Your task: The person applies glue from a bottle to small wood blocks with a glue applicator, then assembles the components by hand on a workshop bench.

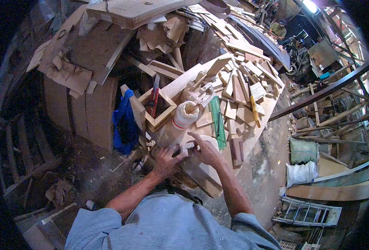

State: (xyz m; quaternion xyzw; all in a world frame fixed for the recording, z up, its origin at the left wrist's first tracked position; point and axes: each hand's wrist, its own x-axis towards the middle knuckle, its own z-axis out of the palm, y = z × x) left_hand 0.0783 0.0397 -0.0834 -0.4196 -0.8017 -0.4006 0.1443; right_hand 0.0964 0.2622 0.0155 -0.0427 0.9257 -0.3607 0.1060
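My left hand [167, 162] is closed at the near edge of the workbench, its thumb and fingers around a small pale grey piece [188, 146] whose kind I cannot make out. From the other side my right hand [208, 153] pinches the same piece, one finger raised toward the jar. Just beyond both hands stands a white plastic jar [183, 117] with a stick in its open mouth. A green translucent strip [218, 125] lies to the right of it, beside a small wooden block with writing [204, 120]. Behind my right hand is a pale rounded surface, partly hidden.
Left of the jar sits a wooden frame [167, 117] with a red-handled tool [155, 100] in it. Blue cloth [125, 123] hangs beside it. Wood offcuts [238, 85] and a yellow stick [255, 111] cover the bench's far side. A person [278, 30] is far off.
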